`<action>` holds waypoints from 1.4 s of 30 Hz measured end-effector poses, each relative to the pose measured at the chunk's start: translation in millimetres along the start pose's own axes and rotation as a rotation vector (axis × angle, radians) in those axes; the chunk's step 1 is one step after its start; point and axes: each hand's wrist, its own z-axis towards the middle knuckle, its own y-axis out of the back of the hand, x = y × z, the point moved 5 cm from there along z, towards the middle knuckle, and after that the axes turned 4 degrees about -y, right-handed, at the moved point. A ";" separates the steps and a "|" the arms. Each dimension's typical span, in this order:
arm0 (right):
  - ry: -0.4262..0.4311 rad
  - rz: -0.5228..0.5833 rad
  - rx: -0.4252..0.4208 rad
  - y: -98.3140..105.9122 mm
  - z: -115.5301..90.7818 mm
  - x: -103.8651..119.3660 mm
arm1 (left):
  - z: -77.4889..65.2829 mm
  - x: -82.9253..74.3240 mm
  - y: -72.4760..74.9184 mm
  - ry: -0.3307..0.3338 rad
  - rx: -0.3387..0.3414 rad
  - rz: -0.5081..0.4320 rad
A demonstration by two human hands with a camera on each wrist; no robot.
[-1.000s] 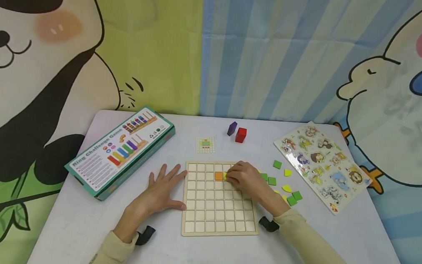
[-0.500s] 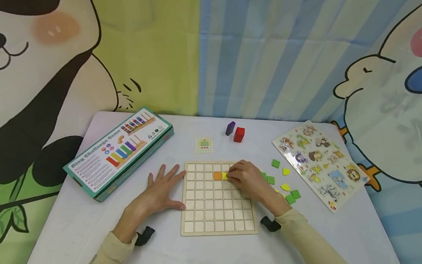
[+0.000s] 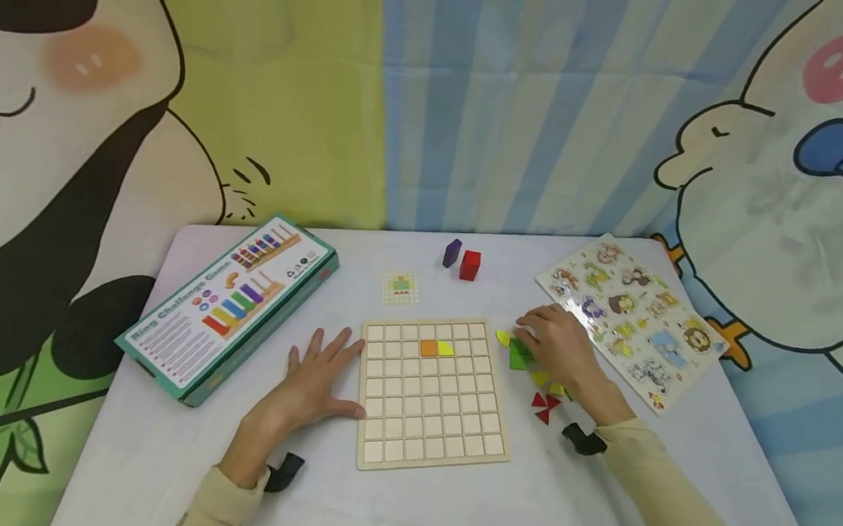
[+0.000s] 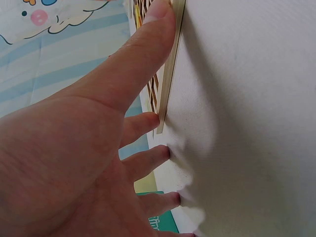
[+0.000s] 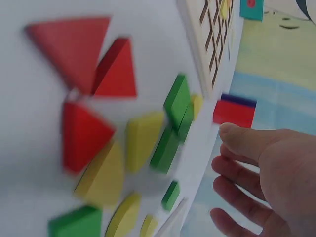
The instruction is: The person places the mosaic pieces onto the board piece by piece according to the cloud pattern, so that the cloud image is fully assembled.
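A wooden grid board [image 3: 435, 406] lies on the table with an orange square tile [image 3: 428, 348] and a yellow square tile [image 3: 446, 349] side by side in its upper rows. My left hand [image 3: 305, 386] is spread flat at the board's left side, thumb and index fingertip touching its edge. To the right of the board, my right hand [image 3: 560, 346] hovers above loose pieces, its fingers loosely bent with nothing between them. Below it are green squares [image 5: 165, 148], yellow curved pieces [image 5: 101, 175] and red triangles [image 5: 74, 47]; in the head view the hand covers some of them.
A small pattern card [image 3: 400, 288] lies behind the board. Beyond it stand a red block [image 3: 470, 265] and a purple block [image 3: 452, 253]. A Ring Challenge Game box [image 3: 230, 305] is on the left, an animal sticker sheet [image 3: 634, 323] on the right.
My right hand has let go of the yellow square on the board and moved right, over the loose pieces. Red triangles beneath it have come into view. My left hand stays at the board.
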 end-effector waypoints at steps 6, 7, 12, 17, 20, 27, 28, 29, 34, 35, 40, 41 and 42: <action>-0.257 -0.073 0.003 11.4 -16.9 -33.4 | -0.1 1.1 0.1 0.000 -0.004 0.004; -0.297 -0.088 0.001 12.1 -19.9 -37.9 | 0.0 1.3 0.0 0.001 -0.004 0.004; -0.435 -0.174 -0.001 13.4 -32.9 -51.2 | 0.4 2.0 -1.5 0.006 -0.001 0.002; -0.466 -0.248 0.021 9.7 -34.1 -52.3 | 0.4 4.3 -3.4 0.018 0.002 0.004; -0.482 -0.247 0.043 6.7 -33.0 -52.5 | 0.7 4.3 -4.3 0.017 0.003 0.004; -0.476 -0.147 0.039 5.1 -31.2 -52.2 | 1.1 3.2 -2.9 0.004 -0.003 0.013; -0.472 -0.135 0.038 5.3 -31.1 -52.1 | 1.0 2.9 -2.7 0.003 -0.003 0.013; -0.474 -0.123 0.043 5.5 -31.0 -51.9 | 0.9 2.6 -2.6 0.002 -0.003 0.014; -0.506 -0.080 0.077 4.6 -31.2 -54.4 | 0.4 2.0 -2.1 0.000 -0.006 0.014; -0.513 -0.067 0.086 3.7 -31.7 -55.4 | 0.4 2.1 -2.3 -0.001 -0.006 0.014; -0.507 -0.037 0.096 -0.7 -33.4 -60.0 | 0.3 2.8 -2.7 -0.007 -0.008 0.006; -0.495 -0.038 0.087 -1.1 -33.6 -60.2 | 0.2 2.9 -2.8 -0.008 -0.008 0.006; -0.483 -0.039 0.076 -1.3 -33.5 -59.9 | 0.2 3.0 -2.8 -0.008 -0.008 0.004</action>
